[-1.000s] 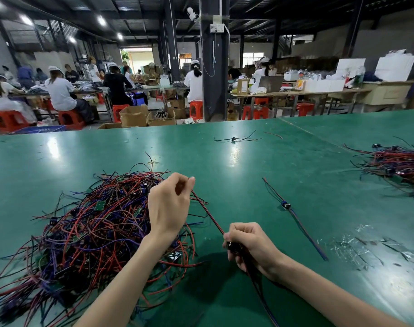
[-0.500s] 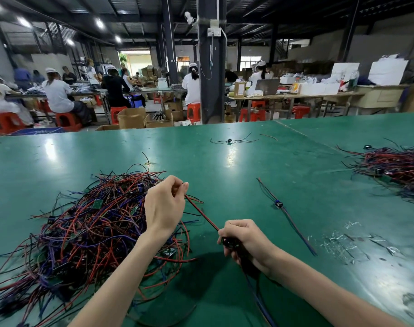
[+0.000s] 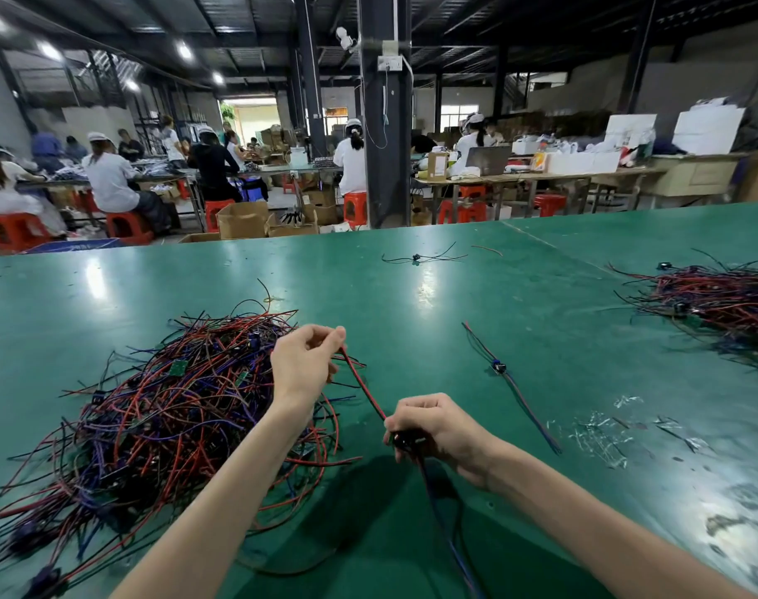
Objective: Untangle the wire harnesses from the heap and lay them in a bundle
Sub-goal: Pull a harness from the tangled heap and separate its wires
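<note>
A tangled heap (image 3: 161, 417) of red, purple and black wire harnesses lies on the green table (image 3: 412, 304) at the left. My left hand (image 3: 304, 364) is at the heap's right edge and pinches the far end of a red wire (image 3: 363, 384). My right hand (image 3: 438, 430) grips the same harness at its black connector, nearer to me. The wire runs taut between both hands, and its purple and black tails (image 3: 446, 533) hang down below my right hand. One single harness (image 3: 504, 378) lies straight on the table to the right.
A second pile of harnesses (image 3: 714, 296) lies at the table's right edge. A stray black harness (image 3: 418, 258) rests near the far edge. Clear plastic scraps (image 3: 602, 434) litter the near right. Beyond the table, people sit at benches with red stools and cardboard boxes.
Both hands hold the same harness as before and have barely shifted. The view has tilted slightly.
</note>
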